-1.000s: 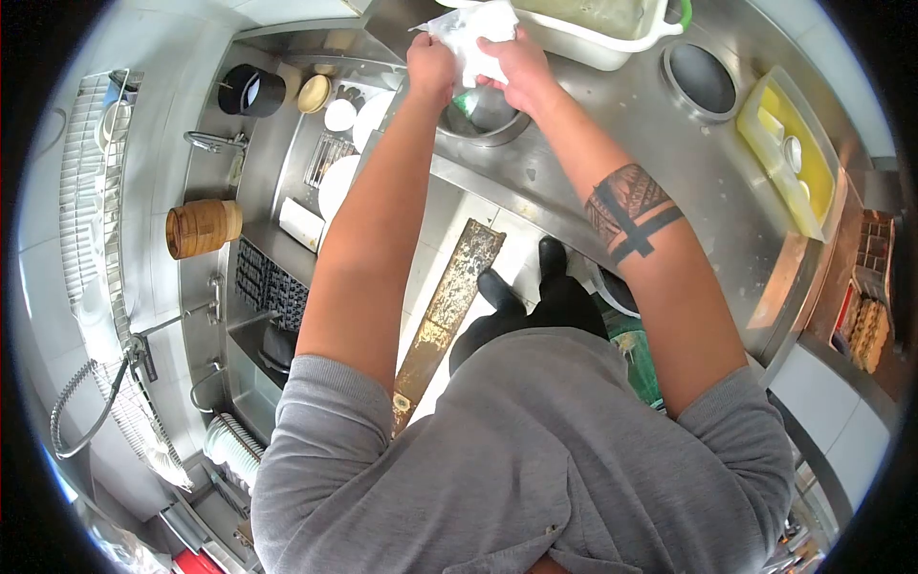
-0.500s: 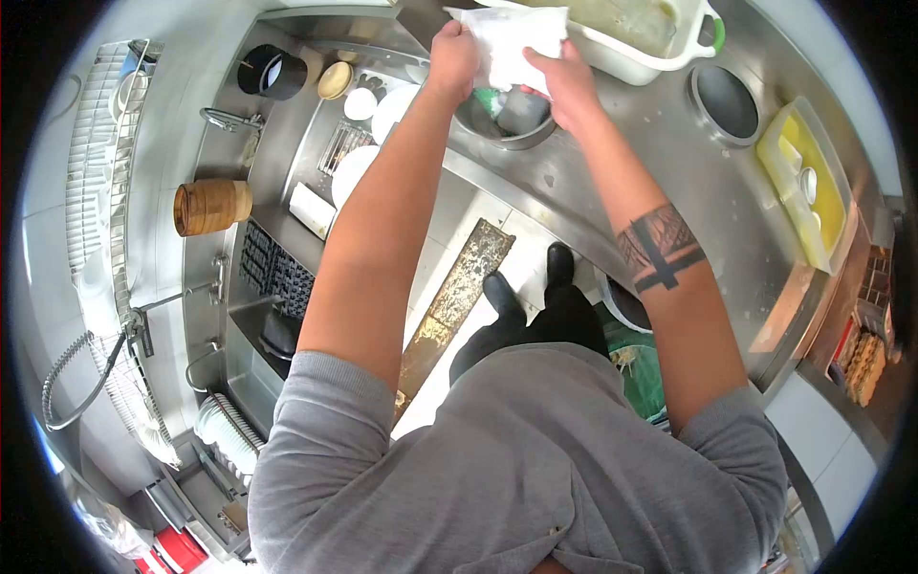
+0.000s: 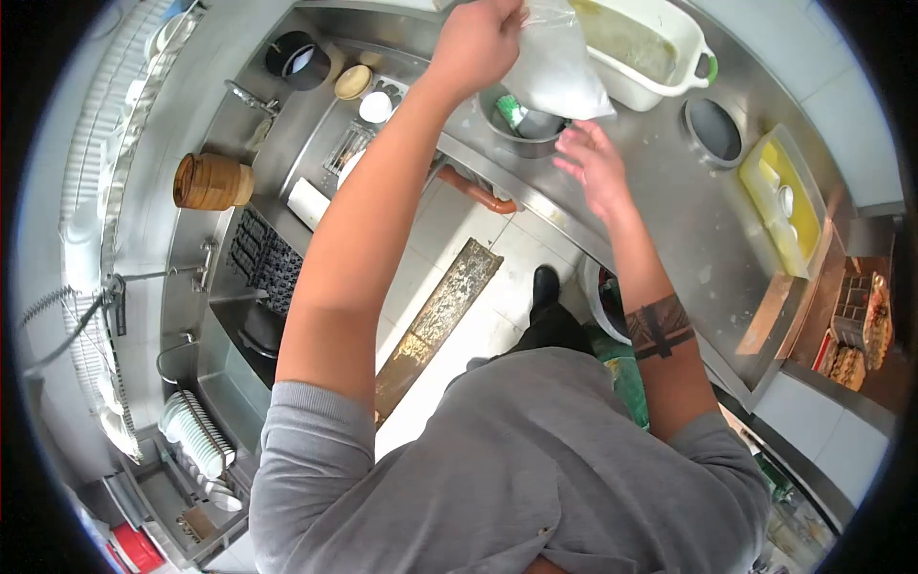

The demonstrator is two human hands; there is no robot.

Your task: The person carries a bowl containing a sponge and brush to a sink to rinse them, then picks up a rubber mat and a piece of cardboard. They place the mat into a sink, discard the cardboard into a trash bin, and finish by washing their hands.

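Note:
My left hand (image 3: 483, 43) is closed on the top edge of a clear plastic bag of white powder (image 3: 555, 72), which hangs tilted over the steel counter. My right hand (image 3: 595, 165) is off the bag, just below its lower corner, with its fingers apart and nothing in them. Beneath the bag stands a round grey pan (image 3: 540, 146), partly hidden by it. Inside that pan lie a green-and-white packet (image 3: 511, 111) and something dark grey. A white tub (image 3: 693, 81) with cloudy greenish liquid sits right behind the bag.
To the right are a round dark tin (image 3: 714, 131) and a yellow-filled plastic container (image 3: 798, 244). On the left, a sink area holds a black pot (image 3: 297, 60), a wooden container (image 3: 212, 182) and a dish rack (image 3: 201, 426). A worn plank (image 3: 440, 316) lies on the floor.
My right hand has let go of the bag and moved down, opening. My left hand has raised its end, so the bag now hangs tilted. The view has shifted slightly.

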